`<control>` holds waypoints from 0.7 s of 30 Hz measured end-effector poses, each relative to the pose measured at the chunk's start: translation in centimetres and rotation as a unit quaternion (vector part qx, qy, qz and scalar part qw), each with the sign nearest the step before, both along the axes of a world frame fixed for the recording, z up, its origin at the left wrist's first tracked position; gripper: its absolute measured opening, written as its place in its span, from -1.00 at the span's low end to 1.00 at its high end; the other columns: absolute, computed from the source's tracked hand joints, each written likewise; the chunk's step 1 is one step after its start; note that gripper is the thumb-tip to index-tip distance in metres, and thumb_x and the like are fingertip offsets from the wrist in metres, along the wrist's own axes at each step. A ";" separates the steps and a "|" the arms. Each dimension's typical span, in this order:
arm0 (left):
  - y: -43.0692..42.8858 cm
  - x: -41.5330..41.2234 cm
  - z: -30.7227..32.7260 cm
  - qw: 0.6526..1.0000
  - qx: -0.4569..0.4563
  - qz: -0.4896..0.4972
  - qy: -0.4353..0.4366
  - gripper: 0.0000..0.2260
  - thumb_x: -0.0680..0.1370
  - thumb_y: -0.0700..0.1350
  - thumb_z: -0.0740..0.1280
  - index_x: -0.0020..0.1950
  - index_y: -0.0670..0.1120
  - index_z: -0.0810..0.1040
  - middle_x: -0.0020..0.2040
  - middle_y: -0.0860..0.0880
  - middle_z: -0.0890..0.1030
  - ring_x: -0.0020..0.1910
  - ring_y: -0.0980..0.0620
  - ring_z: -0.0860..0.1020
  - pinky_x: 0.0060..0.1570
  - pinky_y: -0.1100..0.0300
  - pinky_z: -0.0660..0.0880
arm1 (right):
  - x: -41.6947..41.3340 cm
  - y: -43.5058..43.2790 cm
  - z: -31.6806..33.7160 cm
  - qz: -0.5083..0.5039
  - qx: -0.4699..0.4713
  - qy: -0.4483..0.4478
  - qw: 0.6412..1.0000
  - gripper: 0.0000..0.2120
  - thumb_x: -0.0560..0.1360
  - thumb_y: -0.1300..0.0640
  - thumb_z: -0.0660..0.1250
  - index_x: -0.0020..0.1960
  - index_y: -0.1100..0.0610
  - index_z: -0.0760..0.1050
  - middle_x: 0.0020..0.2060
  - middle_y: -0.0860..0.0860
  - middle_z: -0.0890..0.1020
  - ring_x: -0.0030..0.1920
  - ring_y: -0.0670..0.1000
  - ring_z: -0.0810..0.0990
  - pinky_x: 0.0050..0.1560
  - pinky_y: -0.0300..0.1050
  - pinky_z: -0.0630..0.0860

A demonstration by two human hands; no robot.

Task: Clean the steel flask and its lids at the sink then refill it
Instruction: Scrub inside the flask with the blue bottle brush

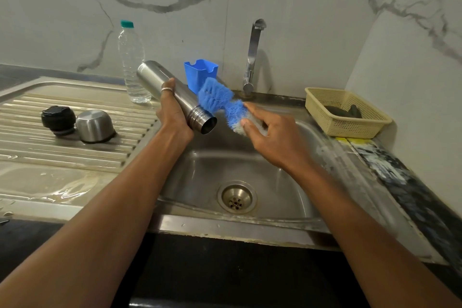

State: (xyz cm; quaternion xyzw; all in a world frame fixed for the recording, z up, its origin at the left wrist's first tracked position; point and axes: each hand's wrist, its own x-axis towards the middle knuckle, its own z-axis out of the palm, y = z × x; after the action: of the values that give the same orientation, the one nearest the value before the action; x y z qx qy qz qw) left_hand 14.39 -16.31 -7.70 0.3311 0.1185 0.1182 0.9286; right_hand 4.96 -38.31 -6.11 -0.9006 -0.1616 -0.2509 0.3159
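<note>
My left hand (173, 112) grips the steel flask (160, 82) around its middle, tilted over the sink's left rim with its open mouth (208, 125) pointing down to the right. My right hand (270, 135) holds a blue-bristled brush (220, 98) by its pale handle, the bristles just right of the flask's threaded neck and close to touching it. On the ribbed draining board (50, 152) to the left stand the black stopper lid (58, 120) and the steel cup lid (94, 125), upside down, side by side.
The sink basin (200, 177) with its drain (237, 197) lies below my hands. A steel tap (253, 55) rises behind it. A clear plastic water bottle (132, 62) and a blue holder (200, 73) stand at the back. A cream basket (347, 112) sits right.
</note>
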 end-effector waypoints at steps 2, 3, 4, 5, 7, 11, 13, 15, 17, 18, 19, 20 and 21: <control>0.0 -0.2 0.3 1.000 0.004 0.007 0.003 -0.50 0.43 0.13 0.48 0.24 -0.17 0.60 -0.05 -0.11 0.71 -0.13 -0.13 0.72 -0.07 -0.09 0.66 | 0.2 -0.4 -0.3 -0.019 -0.023 0.004 1.000 -0.55 0.60 -0.16 0.28 0.48 -0.18 0.42 0.14 -0.07 0.71 0.08 0.01 0.67 0.09 -0.03 0.60; 0.0 -0.2 0.3 1.000 0.003 0.010 0.004 -0.52 0.44 0.12 0.47 0.22 -0.16 0.59 -0.06 -0.12 0.71 -0.13 -0.14 0.72 -0.05 -0.12 0.66 | 0.2 -0.6 -0.4 -0.018 -0.029 0.006 0.999 -0.56 0.61 -0.15 0.28 0.48 -0.18 0.42 0.12 -0.06 0.72 0.06 0.01 0.67 0.05 -0.08 0.57; 0.1 -0.1 0.4 1.000 -0.001 0.014 0.004 -0.52 0.43 0.12 0.47 0.22 -0.16 0.59 -0.05 -0.13 0.71 -0.11 -0.14 0.72 -0.01 -0.15 0.66 | 0.1 -0.7 -0.4 -0.012 -0.026 0.007 1.000 -0.56 0.61 -0.13 0.29 0.48 -0.17 0.43 0.11 -0.06 0.72 0.03 -0.01 0.67 0.01 -0.12 0.55; 0.2 -0.1 0.4 1.000 -0.003 0.014 0.003 -0.50 0.42 0.13 0.47 0.24 -0.15 0.58 -0.02 -0.14 0.71 -0.08 -0.16 0.73 0.02 -0.19 0.65 | 0.0 -0.6 -0.2 -0.001 -0.012 0.007 1.000 -0.56 0.61 -0.12 0.31 0.47 -0.16 0.43 0.10 -0.06 0.72 0.01 -0.03 0.67 0.01 -0.13 0.56; 0.0 -0.3 0.4 1.000 -0.002 0.013 0.006 -0.47 0.42 0.15 0.46 0.26 -0.15 0.57 0.04 -0.16 0.72 -0.04 -0.18 0.73 0.03 -0.21 0.64 | -0.1 -0.4 -0.1 0.014 0.017 0.009 1.000 -0.56 0.60 -0.11 0.33 0.47 -0.15 0.44 0.15 -0.08 0.71 0.03 -0.08 0.67 0.07 -0.09 0.60; -0.1 -0.5 0.6 0.999 0.007 0.031 0.019 -0.54 0.48 0.13 0.40 0.25 -0.15 0.58 0.03 -0.15 0.72 -0.07 -0.17 0.73 -0.04 -0.16 0.67 | 0.1 -0.3 -0.4 -0.002 -0.002 0.021 1.000 -0.56 0.61 -0.10 0.31 0.48 -0.12 0.43 0.26 -0.07 0.65 0.19 -0.06 0.63 0.12 -0.21 0.50; -0.1 -0.4 0.7 0.999 0.005 0.033 0.020 -0.53 0.49 0.15 0.37 0.26 -0.14 0.57 0.07 -0.16 0.72 -0.04 -0.17 0.73 -0.01 -0.17 0.66 | -0.1 -0.3 -0.3 0.007 0.011 0.019 1.000 -0.56 0.62 -0.08 0.32 0.48 -0.10 0.44 0.24 -0.08 0.67 0.16 -0.10 0.63 0.05 -0.30 0.43; -0.1 -0.3 0.6 0.999 -0.001 0.034 0.022 -0.55 0.53 0.17 0.32 0.26 -0.11 0.58 0.08 -0.14 0.73 -0.03 -0.17 0.73 -0.01 -0.16 0.66 | -0.5 0.3 0.2 0.027 0.038 0.018 0.999 -0.57 0.61 -0.08 0.34 0.47 -0.12 0.45 0.22 -0.10 0.67 0.12 -0.16 0.62 0.04 -0.32 0.47; -0.2 -0.4 0.6 0.999 -0.008 0.027 0.016 -0.59 0.58 0.16 0.24 0.22 -0.11 0.61 0.06 -0.13 0.73 0.00 -0.18 0.73 0.03 -0.17 0.65 | -0.4 0.7 0.1 0.032 0.026 0.013 0.999 -0.57 0.61 -0.08 0.35 0.46 -0.12 0.46 0.24 -0.10 0.66 0.14 -0.14 0.63 0.10 -0.27 0.51; -0.3 -0.5 0.6 1.000 -0.012 0.025 0.015 -0.58 0.59 0.15 0.22 0.21 -0.13 0.62 0.08 -0.15 0.72 0.02 -0.19 0.72 0.06 -0.19 0.64 | -0.3 0.7 0.0 0.024 0.017 0.011 0.999 -0.57 0.61 -0.08 0.34 0.47 -0.12 0.46 0.24 -0.08 0.66 0.16 -0.11 0.63 0.13 -0.22 0.53; -0.4 -0.4 0.6 1.000 -0.015 0.024 0.013 -0.57 0.59 0.14 0.20 0.21 -0.14 0.63 0.10 -0.17 0.72 0.05 -0.20 0.71 0.08 -0.20 0.63 | -0.2 0.5 -0.2 0.011 0.012 0.008 1.000 -0.57 0.61 -0.09 0.33 0.47 -0.11 0.45 0.23 -0.07 0.67 0.14 -0.10 0.64 0.14 -0.17 0.54; -0.4 -0.5 0.6 0.999 -0.015 0.026 0.014 -0.56 0.59 0.14 0.20 0.22 -0.15 0.62 0.11 -0.18 0.71 0.07 -0.21 0.71 0.07 -0.19 0.63 | -0.1 0.3 -0.2 0.000 0.010 0.005 1.000 -0.57 0.61 -0.10 0.32 0.47 -0.12 0.45 0.19 -0.07 0.69 0.08 -0.11 0.64 0.12 -0.15 0.55; -0.3 -0.4 0.6 1.000 -0.016 0.025 0.011 -0.56 0.58 0.14 0.23 0.25 -0.15 0.61 0.11 -0.18 0.71 0.08 -0.21 0.70 0.06 -0.18 0.64 | -0.2 0.1 -0.2 -0.003 0.008 0.002 1.000 -0.57 0.61 -0.12 0.31 0.47 -0.14 0.45 0.14 -0.07 0.71 0.00 -0.12 0.64 0.08 -0.14 0.57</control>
State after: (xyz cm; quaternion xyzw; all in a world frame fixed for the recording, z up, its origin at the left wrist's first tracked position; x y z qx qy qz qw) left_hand 13.96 -16.60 -7.09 0.3146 0.1387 0.1356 0.9292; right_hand 4.78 -38.21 -6.27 -0.8991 -0.1559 -0.2511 0.3229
